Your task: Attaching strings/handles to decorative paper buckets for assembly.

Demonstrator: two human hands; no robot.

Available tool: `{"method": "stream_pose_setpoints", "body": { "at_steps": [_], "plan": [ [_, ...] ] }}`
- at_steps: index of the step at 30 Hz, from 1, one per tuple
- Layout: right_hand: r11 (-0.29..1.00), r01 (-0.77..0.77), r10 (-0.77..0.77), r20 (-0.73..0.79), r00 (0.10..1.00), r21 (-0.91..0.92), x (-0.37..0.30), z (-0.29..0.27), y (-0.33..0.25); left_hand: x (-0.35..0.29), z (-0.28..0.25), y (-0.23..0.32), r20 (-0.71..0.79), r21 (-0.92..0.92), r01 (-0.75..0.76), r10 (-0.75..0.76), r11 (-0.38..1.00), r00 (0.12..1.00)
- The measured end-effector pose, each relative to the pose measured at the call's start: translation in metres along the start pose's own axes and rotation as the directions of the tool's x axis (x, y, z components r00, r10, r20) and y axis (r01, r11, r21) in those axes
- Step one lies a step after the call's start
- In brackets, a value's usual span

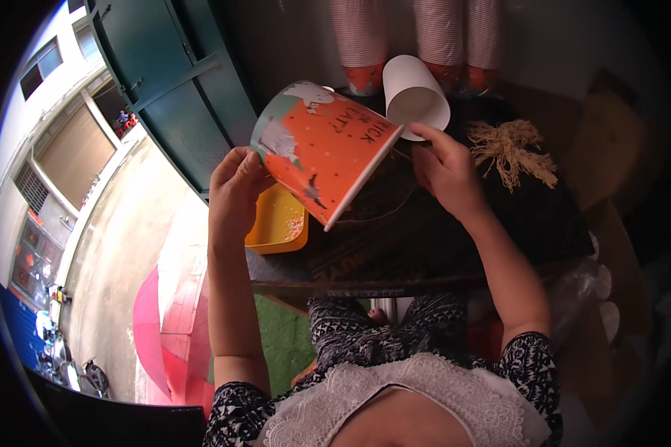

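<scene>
An orange paper bucket point(328, 145) with a green band and printed Halloween figures is tilted above the dark table. My left hand point(236, 179) grips it by its narrow end, thumb on the outside. At the wide white rim, my right hand point(449, 170) has its fingers bent together, the index tip close to the rim. A thin string point(384, 217) curves from below the rim up toward the right fingers and appears pinched in them. The bucket's inside faces away and is hidden.
A yellow tray point(276, 242) with small pale pieces sits behind the bucket. A white paper bucket point(417, 97) lies on its side, near a bundle of tan strings point(511, 153). Stacked buckets point(359, 45) stand at the back. The table's near edge point(395, 287) borders my lap.
</scene>
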State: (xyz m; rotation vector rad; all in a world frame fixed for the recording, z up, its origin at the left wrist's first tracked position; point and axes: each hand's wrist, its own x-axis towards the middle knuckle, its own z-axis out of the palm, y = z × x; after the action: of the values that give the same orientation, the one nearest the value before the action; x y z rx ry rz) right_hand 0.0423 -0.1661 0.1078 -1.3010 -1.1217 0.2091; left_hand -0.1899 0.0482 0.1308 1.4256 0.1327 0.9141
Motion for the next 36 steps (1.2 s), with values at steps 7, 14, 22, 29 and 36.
{"method": "stream_pose_setpoints", "body": {
  "at_steps": [7, 14, 22, 29, 36],
  "plan": [
    [0.988, -0.084, 0.081, -0.026, 0.996, -0.132, -0.018, -0.022, -0.003, 0.008, 0.004, -0.001, 0.030, -0.097, -0.006, 0.009, 0.995, 1.000],
    [0.862, 0.303, -0.404, -0.190, 0.895, -0.407, 0.006, -0.017, 0.013, 0.010, 0.024, -0.001, 0.034, -0.110, -0.070, 0.074, 0.991, 0.997],
    [0.639, 0.268, -0.565, -0.204, 0.799, -0.721, 0.019, -0.001, 0.005, 0.002, 0.035, -0.001, 0.033, -0.109, -0.119, 0.123, 0.987, 0.992],
    [0.662, 0.267, -0.566, -0.233, 0.791, -0.700, 0.022, 0.007, 0.006, -0.010, 0.042, -0.002, 0.003, -0.104, -0.205, 0.206, 0.973, 0.979],
    [0.746, 0.295, -0.567, -0.337, 0.752, -0.597, 0.028, 0.009, 0.008, -0.025, 0.056, -0.009, -0.021, -0.046, -0.347, 0.346, 0.937, 0.938]
  ]
}}
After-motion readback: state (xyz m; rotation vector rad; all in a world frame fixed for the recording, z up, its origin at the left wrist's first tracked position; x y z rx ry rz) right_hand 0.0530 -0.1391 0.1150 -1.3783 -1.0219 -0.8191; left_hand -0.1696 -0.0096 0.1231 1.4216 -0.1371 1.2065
